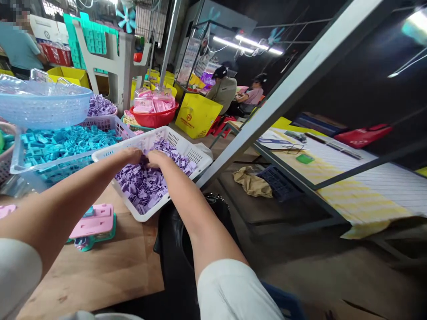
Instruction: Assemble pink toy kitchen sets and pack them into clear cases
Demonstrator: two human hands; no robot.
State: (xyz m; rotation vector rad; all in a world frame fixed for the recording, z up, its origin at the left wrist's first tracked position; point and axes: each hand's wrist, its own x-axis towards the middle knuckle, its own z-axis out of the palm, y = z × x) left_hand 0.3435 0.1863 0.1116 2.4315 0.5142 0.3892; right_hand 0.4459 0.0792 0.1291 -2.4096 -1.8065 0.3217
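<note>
Both hands reach into a white plastic basket filled with small purple plastic pieces. My left hand is at the basket's middle, its fingertips down among the pieces and hidden. Close beside it on the right, my right hand also dips into the purple pieces, fingers bent downward and mostly out of sight. What either one holds, if anything, cannot be made out. On the wooden table, under my left forearm, lies a pink and teal plastic assembly.
Left of the white basket stands a basket of blue pieces, with a light-blue basket of clear parts above it. A red basin of pink parts is behind. A slanted metal post rises on the right. People sit farther back.
</note>
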